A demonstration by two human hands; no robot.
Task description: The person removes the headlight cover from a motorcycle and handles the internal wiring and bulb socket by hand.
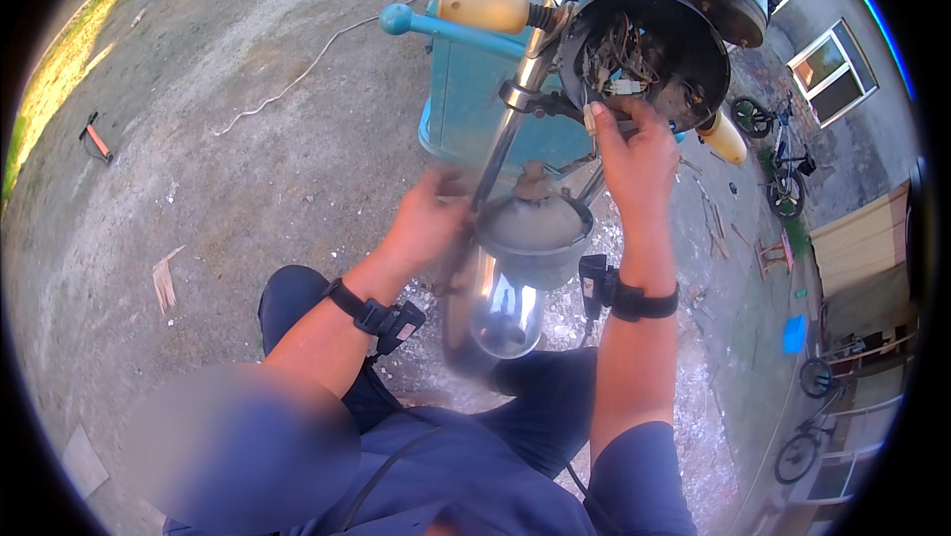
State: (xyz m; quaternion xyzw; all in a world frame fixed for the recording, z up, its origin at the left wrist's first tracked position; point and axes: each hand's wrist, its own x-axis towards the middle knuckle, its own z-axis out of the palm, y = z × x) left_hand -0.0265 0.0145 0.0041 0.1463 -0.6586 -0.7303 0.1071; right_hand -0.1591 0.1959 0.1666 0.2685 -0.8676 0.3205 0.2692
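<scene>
A round black headlight housing [698,65] on the front of a three-wheeler gapes toward me, a tangle of wires and white plugs [622,87] inside. At its lower rim my right hand [634,145] is closed, thumb and fingers pinching a small pale wire connector [590,120]. Below hangs a headlamp [537,224], its dusty back and rubber boot facing up, over the shiny chrome front mudguard [507,308]. My left hand [432,219] is beside the chrome fork tube [503,145], near the headlamp's left edge. Its fingers are curled but blurred and partly hidden, so its grip is unclear.
Handlebar grips [483,9] and a light-blue bar [446,29] jut out above. Behind the fork is a turquoise body panel [461,90]. A hand pump [97,140] and a white cord [317,60] lie on the dirt at left. Bicycles [788,164] stand at right.
</scene>
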